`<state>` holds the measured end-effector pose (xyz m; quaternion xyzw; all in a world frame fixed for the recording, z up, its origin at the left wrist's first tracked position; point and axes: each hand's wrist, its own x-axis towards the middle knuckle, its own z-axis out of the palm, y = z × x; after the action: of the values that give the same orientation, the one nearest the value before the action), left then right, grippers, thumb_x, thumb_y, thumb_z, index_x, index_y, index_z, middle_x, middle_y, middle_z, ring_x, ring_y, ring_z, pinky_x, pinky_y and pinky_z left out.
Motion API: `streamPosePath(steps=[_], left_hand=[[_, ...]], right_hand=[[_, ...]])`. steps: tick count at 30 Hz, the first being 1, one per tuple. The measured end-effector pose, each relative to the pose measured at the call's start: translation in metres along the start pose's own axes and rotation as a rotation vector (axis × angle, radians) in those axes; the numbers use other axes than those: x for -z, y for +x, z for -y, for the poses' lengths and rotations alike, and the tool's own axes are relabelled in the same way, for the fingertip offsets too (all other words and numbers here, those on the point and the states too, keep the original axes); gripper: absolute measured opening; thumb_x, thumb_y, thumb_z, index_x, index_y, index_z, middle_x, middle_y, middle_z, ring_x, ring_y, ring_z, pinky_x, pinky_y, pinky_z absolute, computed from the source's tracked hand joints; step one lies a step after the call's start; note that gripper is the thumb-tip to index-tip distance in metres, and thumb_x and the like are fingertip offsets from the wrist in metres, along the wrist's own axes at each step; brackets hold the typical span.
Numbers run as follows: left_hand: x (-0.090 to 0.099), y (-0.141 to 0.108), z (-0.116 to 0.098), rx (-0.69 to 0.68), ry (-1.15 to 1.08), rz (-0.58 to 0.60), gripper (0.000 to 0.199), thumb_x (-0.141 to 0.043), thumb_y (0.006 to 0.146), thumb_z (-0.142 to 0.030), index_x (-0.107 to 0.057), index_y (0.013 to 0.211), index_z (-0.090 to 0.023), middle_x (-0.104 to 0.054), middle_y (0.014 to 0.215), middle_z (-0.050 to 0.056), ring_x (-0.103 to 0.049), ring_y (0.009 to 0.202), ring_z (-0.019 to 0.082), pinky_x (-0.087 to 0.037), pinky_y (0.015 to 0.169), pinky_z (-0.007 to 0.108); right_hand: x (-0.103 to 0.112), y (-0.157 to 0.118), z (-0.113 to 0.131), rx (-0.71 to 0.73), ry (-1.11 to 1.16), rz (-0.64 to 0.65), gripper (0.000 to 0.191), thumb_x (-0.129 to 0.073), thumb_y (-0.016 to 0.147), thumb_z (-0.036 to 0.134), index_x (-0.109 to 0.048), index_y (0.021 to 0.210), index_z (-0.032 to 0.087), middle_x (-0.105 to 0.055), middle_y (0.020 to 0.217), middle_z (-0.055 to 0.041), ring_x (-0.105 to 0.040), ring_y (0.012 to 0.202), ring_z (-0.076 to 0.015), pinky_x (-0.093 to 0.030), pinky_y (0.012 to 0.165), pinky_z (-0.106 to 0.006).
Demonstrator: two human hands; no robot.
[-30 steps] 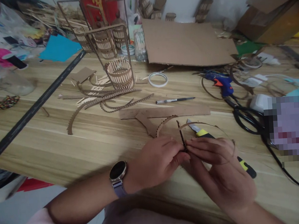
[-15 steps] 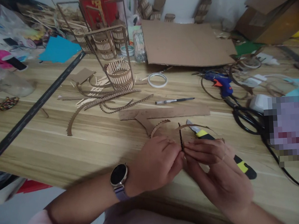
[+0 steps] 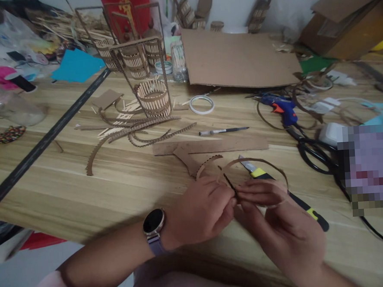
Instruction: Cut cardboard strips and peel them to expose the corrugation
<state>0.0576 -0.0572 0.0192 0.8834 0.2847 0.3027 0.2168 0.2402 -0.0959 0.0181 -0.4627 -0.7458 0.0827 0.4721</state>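
Both my hands meet over the front of the table, closed on a thin curved cardboard strip [image 3: 260,159]. My left hand [image 3: 204,212], with a watch on the wrist, pinches it, and one toothed end sticks up past the knuckles. Facing it, my right hand [image 3: 280,216] grips with fingers pressed together, and the strip loops above and around them. The exact pinch point is hidden by the fingertips. Beneath and beside my right hand lies a utility knife [image 3: 261,172] with its blade out. A flat cardboard strip [image 3: 224,144] lies beyond the hands.
A small slatted bucket [image 3: 154,98] with a tall handle stands among loose corrugated strips [image 3: 138,127]. A pen [image 3: 225,131], a tape roll [image 3: 202,104] and a blue glue gun [image 3: 283,107] lie behind. Black cable [image 3: 318,155] runs along the right; a long dark ruler [image 3: 48,135] crosses the left.
The strip's loop has opened wider and now arches higher over my right fingers. Its dark toothed edge leans further left. Both hands stay together at nearly the same place.
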Motion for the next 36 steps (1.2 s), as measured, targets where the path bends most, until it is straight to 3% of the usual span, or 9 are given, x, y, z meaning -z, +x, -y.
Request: streamPosePath(steps=[11, 13, 16, 21, 27, 36], left_hand=[[0.005, 0.003, 0.002, -0.018, -0.089, 0.036, 0.031, -0.031, 0.108, -0.023, -0.052, 0.086, -0.019, -0.062, 0.081, 0.005, -0.060, 0.082, 0.019, -0.050, 0.077, 0.031], [0.006, 0.003, 0.001, 0.007, -0.096, 0.033, 0.032, -0.030, 0.109, -0.024, -0.050, 0.084, -0.020, -0.062, 0.081, 0.005, -0.059, 0.081, 0.019, -0.050, 0.077, 0.031], [0.007, 0.003, 0.000, 0.025, -0.094, 0.039, 0.034, -0.028, 0.110, -0.028, -0.050, 0.085, -0.020, -0.062, 0.081, 0.005, -0.059, 0.080, 0.020, -0.050, 0.077, 0.032], [0.004, 0.002, 0.003, 0.097, -0.113, 0.012, 0.039, -0.031, 0.111, -0.042, -0.050, 0.086, -0.020, -0.061, 0.080, 0.004, -0.059, 0.076, 0.020, -0.048, 0.071, 0.033], [0.003, 0.002, 0.001, 0.152, -0.073, 0.020, 0.031, -0.033, 0.110, -0.032, -0.054, 0.090, -0.021, -0.063, 0.080, 0.004, -0.061, 0.076, 0.020, -0.050, 0.070, 0.033], [0.003, 0.000, -0.002, 0.123, 0.019, -0.027, 0.028, -0.036, 0.105, -0.022, -0.051, 0.081, -0.020, -0.060, 0.075, 0.004, -0.057, 0.072, 0.019, -0.048, 0.068, 0.033]], right_hand=[[0.002, 0.010, 0.000, -0.250, 0.319, 0.039, 0.013, -0.062, 0.097, 0.020, -0.070, 0.093, 0.029, -0.077, 0.084, 0.0024, -0.074, 0.076, -0.0158, -0.061, 0.067, -0.027], [0.003, 0.008, -0.003, -0.200, 0.234, 0.034, 0.006, -0.068, 0.094, 0.024, -0.071, 0.096, 0.029, -0.077, 0.088, 0.0007, -0.074, 0.081, -0.0182, -0.062, 0.072, -0.031], [0.004, 0.004, -0.006, -0.066, 0.092, 0.044, 0.010, -0.073, 0.090, 0.022, -0.072, 0.099, 0.028, -0.077, 0.091, -0.0017, -0.074, 0.086, -0.0218, -0.061, 0.077, -0.038], [0.003, 0.001, -0.010, -0.002, -0.011, 0.037, 0.014, -0.068, 0.092, 0.015, -0.071, 0.097, 0.027, -0.077, 0.089, -0.0011, -0.075, 0.087, -0.0220, -0.058, 0.078, -0.040], [0.001, 0.005, -0.006, 0.105, -0.116, 0.013, 0.013, -0.067, 0.091, 0.011, -0.067, 0.097, 0.024, -0.077, 0.093, -0.0027, -0.073, 0.089, -0.0217, -0.055, 0.080, -0.039], [-0.001, 0.003, -0.002, 0.025, -0.065, 0.046, 0.014, -0.067, 0.090, 0.014, -0.066, 0.095, 0.027, -0.078, 0.090, 0.0002, -0.075, 0.086, -0.0225, -0.054, 0.081, -0.043]])
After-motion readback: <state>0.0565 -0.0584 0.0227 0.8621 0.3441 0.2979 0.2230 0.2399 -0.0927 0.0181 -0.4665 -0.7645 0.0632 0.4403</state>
